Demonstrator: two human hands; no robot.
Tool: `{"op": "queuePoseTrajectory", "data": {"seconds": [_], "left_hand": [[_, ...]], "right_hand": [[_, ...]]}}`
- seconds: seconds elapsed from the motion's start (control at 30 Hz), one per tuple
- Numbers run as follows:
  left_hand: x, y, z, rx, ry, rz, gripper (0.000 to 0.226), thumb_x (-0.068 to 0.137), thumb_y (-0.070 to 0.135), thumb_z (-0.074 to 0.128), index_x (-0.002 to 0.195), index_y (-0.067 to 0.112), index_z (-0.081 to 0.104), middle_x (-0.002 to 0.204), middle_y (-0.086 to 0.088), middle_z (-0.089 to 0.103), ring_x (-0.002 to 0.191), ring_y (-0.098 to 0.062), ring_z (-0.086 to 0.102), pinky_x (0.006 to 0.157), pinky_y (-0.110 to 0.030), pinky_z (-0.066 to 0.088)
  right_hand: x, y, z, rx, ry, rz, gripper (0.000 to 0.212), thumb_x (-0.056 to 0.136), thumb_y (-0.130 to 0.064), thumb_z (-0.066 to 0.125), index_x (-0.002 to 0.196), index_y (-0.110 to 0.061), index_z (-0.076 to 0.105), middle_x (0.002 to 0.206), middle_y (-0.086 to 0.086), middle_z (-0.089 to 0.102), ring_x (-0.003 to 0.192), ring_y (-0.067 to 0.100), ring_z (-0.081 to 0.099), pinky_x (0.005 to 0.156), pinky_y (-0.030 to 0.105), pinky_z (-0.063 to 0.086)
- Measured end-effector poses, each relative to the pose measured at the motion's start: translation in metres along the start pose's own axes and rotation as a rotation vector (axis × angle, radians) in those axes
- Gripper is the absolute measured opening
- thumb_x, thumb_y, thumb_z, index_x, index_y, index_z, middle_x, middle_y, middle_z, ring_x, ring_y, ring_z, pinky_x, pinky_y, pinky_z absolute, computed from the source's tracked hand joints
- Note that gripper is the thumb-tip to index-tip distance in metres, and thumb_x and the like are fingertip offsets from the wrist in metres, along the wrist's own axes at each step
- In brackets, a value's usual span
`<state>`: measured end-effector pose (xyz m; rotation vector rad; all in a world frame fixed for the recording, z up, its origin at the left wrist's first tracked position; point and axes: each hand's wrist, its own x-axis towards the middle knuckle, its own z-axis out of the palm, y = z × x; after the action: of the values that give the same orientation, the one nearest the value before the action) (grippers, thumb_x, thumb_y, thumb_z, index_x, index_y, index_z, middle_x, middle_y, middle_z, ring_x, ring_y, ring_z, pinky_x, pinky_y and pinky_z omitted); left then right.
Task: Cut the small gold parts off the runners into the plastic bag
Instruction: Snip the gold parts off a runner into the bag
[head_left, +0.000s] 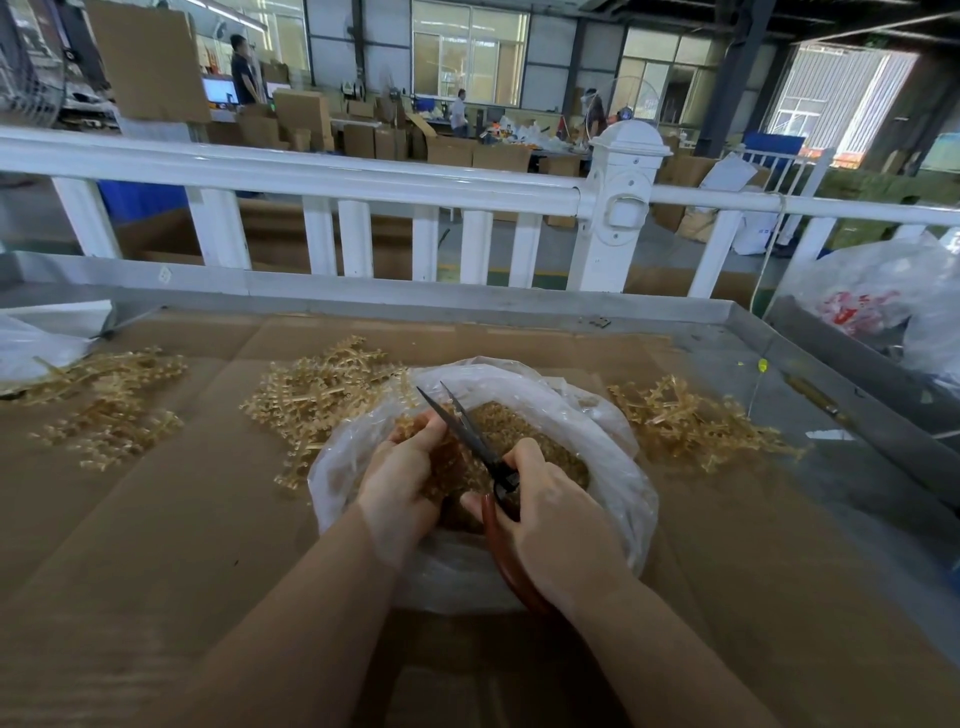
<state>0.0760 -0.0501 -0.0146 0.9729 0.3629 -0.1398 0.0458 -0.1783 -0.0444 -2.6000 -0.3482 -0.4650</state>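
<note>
A clear plastic bag (618, 467) lies open in the middle of the table, holding a heap of small gold parts (524, 431). My left hand (400, 478) reaches into the bag and pinches a gold runner (410, 423) over the heap. My right hand (550, 514) grips black scissors with red handles (478, 441); the blades are parted and point up and away, right beside the runner.
Piles of gold runners lie on the cardboard-covered table: one at far left (109, 405), one left of the bag (322, 395), one to its right (691, 421). Other plastic bags sit at the left edge (36, 343) and far right (883, 306). A white railing (363, 176) runs behind the table.
</note>
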Motion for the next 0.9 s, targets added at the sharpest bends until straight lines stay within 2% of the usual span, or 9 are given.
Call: {"op": "queuePoseTrajectory", "data": {"seconds": [0.03, 0.1, 0.13, 0.23, 0.37, 0.5, 0.67, 0.77, 0.9], "left_hand": [[-0.001, 0.000, 0.000, 0.023, -0.001, 0.000, 0.039, 0.101, 0.014, 0.045, 0.135, -0.007, 0.047, 0.135, -0.031, 0.051, 0.119, -0.042, 0.053, 0.083, -0.033, 0.047], [0.001, 0.004, 0.002, 0.058, 0.029, -0.028, 0.035, 0.097, 0.015, 0.053, 0.130, 0.002, 0.056, 0.125, -0.025, 0.061, 0.098, -0.035, 0.064, 0.064, -0.038, 0.057], [0.004, 0.005, 0.002, 0.028, 0.054, -0.068, 0.032, 0.095, 0.015, 0.056, 0.126, 0.006, 0.059, 0.119, -0.021, 0.065, 0.088, -0.028, 0.066, 0.057, -0.035, 0.054], [0.017, 0.002, 0.000, -0.029, 0.111, -0.102, 0.034, 0.090, 0.017, 0.064, 0.123, 0.010, 0.062, 0.107, -0.016, 0.069, 0.088, -0.028, 0.067, 0.063, -0.040, 0.053], [0.030, -0.004, -0.003, -0.049, 0.145, -0.089, 0.036, 0.085, 0.017, 0.069, 0.119, 0.009, 0.063, 0.104, -0.017, 0.070, 0.089, -0.033, 0.068, 0.066, -0.045, 0.054], [0.034, -0.007, -0.004, -0.042, 0.125, -0.077, 0.032, 0.085, 0.018, 0.069, 0.116, 0.009, 0.065, 0.104, -0.018, 0.070, 0.094, -0.034, 0.068, 0.083, -0.050, 0.055], [0.038, -0.010, -0.006, -0.013, 0.128, -0.046, 0.013, 0.087, 0.011, 0.066, 0.100, 0.010, 0.067, 0.091, -0.016, 0.073, 0.079, -0.030, 0.071, 0.064, -0.040, 0.056], [0.038, -0.012, -0.007, 0.006, 0.103, -0.018, 0.021, 0.088, 0.008, 0.064, 0.109, 0.007, 0.064, 0.095, -0.017, 0.072, 0.084, -0.030, 0.070, 0.070, -0.043, 0.057], [0.039, -0.011, -0.007, -0.010, 0.074, -0.024, 0.017, 0.090, 0.008, 0.062, 0.107, 0.008, 0.064, 0.095, -0.016, 0.073, 0.084, -0.029, 0.071, 0.065, -0.041, 0.056]], "right_hand": [[0.000, 0.000, 0.000, -0.003, 0.001, 0.004, 0.040, 0.087, -0.062, 0.045, 0.104, -0.027, 0.037, 0.093, -0.005, 0.058, 0.082, 0.011, 0.057, 0.066, 0.018, 0.040], [-0.001, 0.000, 0.001, -0.028, 0.009, 0.003, 0.041, 0.087, -0.063, 0.044, 0.106, -0.027, 0.037, 0.093, -0.005, 0.058, 0.081, 0.010, 0.058, 0.065, 0.017, 0.040], [-0.002, 0.000, 0.001, -0.038, 0.015, -0.002, 0.042, 0.088, -0.063, 0.044, 0.106, -0.026, 0.038, 0.093, -0.005, 0.058, 0.082, 0.010, 0.058, 0.064, 0.016, 0.039], [-0.002, -0.001, 0.002, -0.034, 0.021, -0.004, 0.044, 0.088, -0.063, 0.042, 0.108, -0.025, 0.038, 0.095, -0.005, 0.058, 0.084, 0.010, 0.059, 0.066, 0.015, 0.040], [-0.001, -0.001, 0.002, -0.008, 0.004, -0.003, 0.047, 0.088, -0.063, 0.041, 0.112, -0.023, 0.038, 0.099, -0.003, 0.059, 0.088, 0.012, 0.059, 0.070, 0.018, 0.044], [-0.002, -0.001, 0.001, -0.046, 0.002, -0.010, 0.048, 0.089, -0.064, 0.040, 0.114, -0.023, 0.038, 0.100, -0.003, 0.060, 0.089, 0.012, 0.060, 0.072, 0.019, 0.046], [-0.002, 0.001, 0.003, -0.096, 0.068, -0.024, 0.051, 0.089, -0.064, 0.038, 0.120, -0.023, 0.040, 0.102, -0.005, 0.057, 0.090, 0.009, 0.055, 0.072, 0.014, 0.040], [0.000, 0.003, 0.003, -0.086, 0.077, -0.048, 0.051, 0.089, -0.064, 0.036, 0.119, -0.023, 0.040, 0.100, -0.005, 0.057, 0.089, 0.009, 0.056, 0.072, 0.015, 0.043], [0.004, 0.005, 0.002, -0.110, 0.073, -0.073, 0.052, 0.090, -0.063, 0.039, 0.122, -0.022, 0.040, 0.099, -0.005, 0.058, 0.086, 0.008, 0.058, 0.072, 0.017, 0.047]]}}
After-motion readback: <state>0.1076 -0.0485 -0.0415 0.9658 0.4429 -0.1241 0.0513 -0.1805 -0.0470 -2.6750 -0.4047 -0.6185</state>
